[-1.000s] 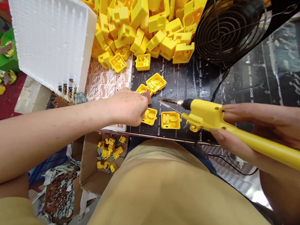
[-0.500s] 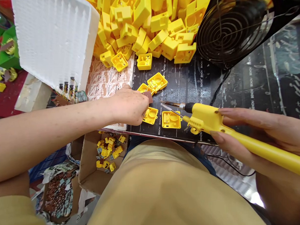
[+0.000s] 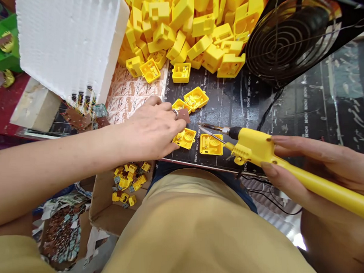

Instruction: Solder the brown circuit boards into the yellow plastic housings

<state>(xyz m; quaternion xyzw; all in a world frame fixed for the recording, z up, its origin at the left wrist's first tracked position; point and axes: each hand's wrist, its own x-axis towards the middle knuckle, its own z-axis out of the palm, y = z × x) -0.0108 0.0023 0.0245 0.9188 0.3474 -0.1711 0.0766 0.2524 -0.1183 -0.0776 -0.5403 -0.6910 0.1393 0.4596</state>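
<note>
My right hand (image 3: 320,159) is wrapped round a yellow soldering gun (image 3: 256,146), whose dark tip and thin feed tube point left over the bench. Under that tube lies an open yellow plastic case (image 3: 211,145) with a speaker grille. My left hand (image 3: 152,127) is closed, its fingers curled round the edge of a small brown circuit board (image 3: 184,115); the fingertips are partly hidden. Just below these fingers sits another yellow case (image 3: 186,138), partly covered. Beyond the board, two more open cases (image 3: 196,99) lie against each other.
A big heap of yellow cases (image 3: 178,37) fills the back. At back right stands a black fan (image 3: 280,45). A white foam block (image 3: 68,45) is at left, with wired boards (image 3: 79,116) beside it. Below the bench edge is a cardboard box (image 3: 103,203) holding small yellow parts.
The view has shifted slightly, moving the bench things right. My left hand has turned, and more of its back and thumb now shows. My right hand keeps the soldering gun in nearly the same place.
</note>
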